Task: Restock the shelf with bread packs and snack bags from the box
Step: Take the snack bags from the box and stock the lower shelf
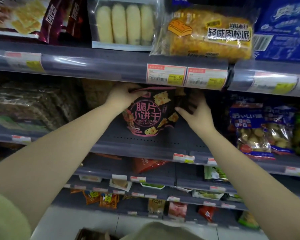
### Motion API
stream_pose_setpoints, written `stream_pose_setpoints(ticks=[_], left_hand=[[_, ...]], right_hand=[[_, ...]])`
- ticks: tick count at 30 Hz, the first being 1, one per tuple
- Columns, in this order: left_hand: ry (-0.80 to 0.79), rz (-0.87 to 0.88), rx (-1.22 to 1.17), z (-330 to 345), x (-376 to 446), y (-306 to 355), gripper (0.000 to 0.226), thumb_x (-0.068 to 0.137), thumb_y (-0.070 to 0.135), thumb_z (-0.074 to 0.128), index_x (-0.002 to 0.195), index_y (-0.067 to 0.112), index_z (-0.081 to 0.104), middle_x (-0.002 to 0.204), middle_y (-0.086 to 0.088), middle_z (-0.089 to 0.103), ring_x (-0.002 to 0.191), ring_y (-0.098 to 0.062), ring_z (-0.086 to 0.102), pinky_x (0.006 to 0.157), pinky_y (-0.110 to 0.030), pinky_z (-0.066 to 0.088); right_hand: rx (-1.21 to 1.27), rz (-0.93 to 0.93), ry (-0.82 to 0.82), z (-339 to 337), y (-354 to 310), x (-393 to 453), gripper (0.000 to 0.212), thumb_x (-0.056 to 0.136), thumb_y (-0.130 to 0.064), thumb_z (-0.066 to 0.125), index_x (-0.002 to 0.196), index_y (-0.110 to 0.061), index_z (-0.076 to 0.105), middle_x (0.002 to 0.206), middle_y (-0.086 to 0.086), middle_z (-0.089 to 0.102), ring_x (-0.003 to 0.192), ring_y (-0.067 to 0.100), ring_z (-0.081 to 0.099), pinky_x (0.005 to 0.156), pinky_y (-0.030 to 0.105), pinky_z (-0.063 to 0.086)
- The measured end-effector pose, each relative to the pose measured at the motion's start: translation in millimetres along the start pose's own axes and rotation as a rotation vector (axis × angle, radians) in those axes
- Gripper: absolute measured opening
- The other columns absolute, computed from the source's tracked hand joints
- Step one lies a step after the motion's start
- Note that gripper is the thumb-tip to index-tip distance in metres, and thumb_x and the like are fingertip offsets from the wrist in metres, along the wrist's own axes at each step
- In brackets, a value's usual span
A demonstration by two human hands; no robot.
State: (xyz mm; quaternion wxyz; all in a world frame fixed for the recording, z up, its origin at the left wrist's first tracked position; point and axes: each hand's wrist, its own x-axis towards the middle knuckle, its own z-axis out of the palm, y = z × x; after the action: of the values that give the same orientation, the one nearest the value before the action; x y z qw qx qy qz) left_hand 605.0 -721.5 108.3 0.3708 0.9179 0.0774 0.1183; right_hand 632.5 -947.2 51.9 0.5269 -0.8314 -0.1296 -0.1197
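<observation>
A black snack bag (150, 112) with pink print and cracker pictures stands upright on the grey middle shelf (145, 141). My left hand (123, 96) grips its top left corner, fingers curled over the edge. My right hand (195, 110) holds the bag's right side, thumb on the front and fingers behind it. A corner of the brown box (92, 234) shows at the bottom edge, its contents hidden.
The shelf above holds a pack of white bread rolls (125, 25), a yellow pork-floss bread pack (210, 33) and a blue bag (282, 30). Brown bread packs (33, 104) lie left of the snack bag; blue snack bags (256, 129) stand to the right. Lower shelves carry small snacks.
</observation>
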Motion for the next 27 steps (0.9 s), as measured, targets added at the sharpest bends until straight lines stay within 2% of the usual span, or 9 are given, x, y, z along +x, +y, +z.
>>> stream_pose_setpoints(ticks=[3, 6, 9, 12, 15, 17, 21, 23, 27], left_hand=[[-0.022, -0.009, -0.020, 4.1, 3.1, 4.4, 0.049, 0.085, 0.044, 0.063, 0.125, 0.016, 0.058, 0.130, -0.009, 0.059, 0.118, -0.025, 0.055, 0.082, -0.023, 0.037], [-0.025, 0.013, -0.119, 9.1, 3.7, 6.8, 0.049, 0.084, 0.038, 0.067, 0.125, 0.013, 0.057, 0.130, -0.009, 0.060, 0.119, -0.024, 0.055, 0.084, -0.021, 0.037], [0.042, 0.037, -0.187, 12.0, 1.8, -0.2, 0.054, 0.079, 0.038, 0.072, 0.125, 0.014, 0.057, 0.129, -0.007, 0.060, 0.120, -0.022, 0.054, 0.089, -0.021, 0.038], [0.112, 0.034, -0.292, 15.8, -0.7, -23.7, 0.064, 0.071, 0.041, 0.078, 0.124, 0.016, 0.054, 0.127, -0.004, 0.061, 0.119, -0.019, 0.055, 0.100, -0.031, 0.043], [0.114, 0.020, -0.342, 25.0, -9.1, -50.2, 0.078, 0.068, 0.036, 0.082, 0.133, 0.017, 0.043, 0.134, -0.004, 0.055, 0.124, -0.017, 0.051, 0.105, -0.044, 0.043], [0.078, 0.010, -0.374, 38.8, -20.8, -64.0, 0.099, 0.068, 0.027, 0.083, 0.145, 0.023, 0.022, 0.148, -0.005, 0.037, 0.133, -0.017, 0.038, 0.110, -0.043, 0.036], [-0.012, 0.184, -0.307, 75.6, -39.5, -85.0, 0.127, 0.065, 0.023, 0.085, 0.143, 0.046, -0.013, 0.158, 0.005, 0.003, 0.146, -0.017, 0.013, 0.116, -0.049, 0.024], [0.011, 0.230, -0.232, 87.8, -38.4, -93.4, 0.129, 0.066, 0.019, 0.085, 0.145, 0.037, -0.015, 0.159, -0.001, -0.002, 0.147, -0.016, 0.005, 0.118, -0.048, 0.019], [0.045, 0.210, -0.185, 97.0, -30.4, -94.7, 0.122, 0.070, 0.013, 0.082, 0.149, 0.023, -0.010, 0.159, -0.008, 0.000, 0.143, -0.008, 0.004, 0.117, -0.034, 0.013]], right_hand=[[0.039, -0.046, -0.051, 7.0, 5.1, -13.3, 0.069, 0.079, -0.022, 0.076, 0.137, -0.016, 0.039, 0.135, -0.002, 0.049, 0.121, 0.009, 0.045, 0.099, 0.023, 0.041], [0.020, -0.009, -0.077, 17.7, 10.6, -13.1, 0.052, 0.079, -0.028, 0.075, 0.124, -0.014, 0.052, 0.127, 0.003, 0.055, 0.115, 0.012, 0.050, 0.100, 0.026, 0.043], [-0.013, 0.037, 0.016, 24.1, 11.5, -9.6, 0.027, 0.083, -0.023, 0.071, 0.103, -0.012, 0.056, 0.104, 0.001, 0.060, 0.102, 0.016, 0.057, 0.084, 0.022, 0.047], [-0.040, 0.034, 0.052, 24.5, 16.8, -8.0, 0.022, 0.086, -0.020, 0.068, 0.101, -0.010, 0.054, 0.098, 0.001, 0.060, 0.100, 0.019, 0.060, 0.072, 0.015, 0.043], [0.023, 0.037, 0.052, 25.1, 19.4, -10.2, 0.037, 0.087, -0.018, 0.067, 0.118, -0.006, 0.051, 0.110, 0.000, 0.058, 0.111, 0.016, 0.057, 0.075, 0.001, 0.041], [0.079, 0.045, 0.038, 30.3, 19.4, -17.0, 0.057, 0.085, -0.018, 0.069, 0.134, -0.009, 0.041, 0.123, -0.002, 0.052, 0.118, 0.009, 0.049, 0.082, -0.004, 0.037], [0.164, 0.008, -0.060, 50.5, 32.1, -34.3, 0.101, 0.077, -0.020, 0.077, 0.150, -0.026, 0.008, 0.150, -0.004, 0.033, 0.137, 0.011, 0.035, 0.109, 0.029, 0.039], [0.097, -0.014, -0.061, 59.4, 38.7, -36.1, 0.113, 0.073, -0.021, 0.081, 0.150, -0.034, -0.002, 0.157, 0.001, 0.021, 0.143, 0.014, 0.026, 0.114, 0.043, 0.033], [0.054, 0.016, -0.057, 73.0, 44.9, -32.2, 0.117, 0.074, -0.013, 0.079, 0.149, -0.034, -0.009, 0.160, 0.000, 0.009, 0.147, 0.015, 0.016, 0.113, 0.050, 0.032]])
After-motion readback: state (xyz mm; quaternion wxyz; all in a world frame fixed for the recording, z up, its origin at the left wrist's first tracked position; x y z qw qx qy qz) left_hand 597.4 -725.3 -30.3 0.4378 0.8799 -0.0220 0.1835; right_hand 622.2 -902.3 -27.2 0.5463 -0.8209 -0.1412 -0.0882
